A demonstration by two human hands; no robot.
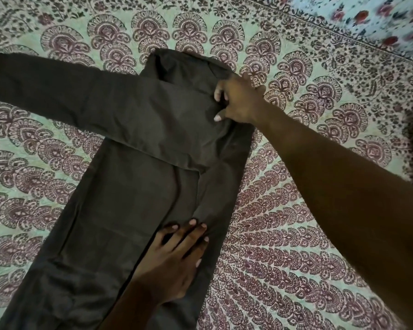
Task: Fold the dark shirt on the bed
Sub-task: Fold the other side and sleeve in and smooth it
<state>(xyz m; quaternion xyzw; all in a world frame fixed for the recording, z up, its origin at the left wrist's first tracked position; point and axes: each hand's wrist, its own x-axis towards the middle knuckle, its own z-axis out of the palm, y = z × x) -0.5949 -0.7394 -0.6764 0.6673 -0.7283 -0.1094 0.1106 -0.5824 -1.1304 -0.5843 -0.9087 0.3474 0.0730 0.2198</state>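
The one head camera looks steeply down, from close above, on the pale green maroon-printed bedspread point(296, 234). Its border lies at 1 o'clock.

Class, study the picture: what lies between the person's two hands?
Only the dark shirt: its folded-in side runs from the left hand up to the right hand, seen in the head view.

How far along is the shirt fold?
Done: the shirt has its right side folded inward. In hand: the right hand pinches the shoulder, the left hand presses the fold flat. Still to do: the sleeve lying across leftward, the left side, the lengthwise fold.
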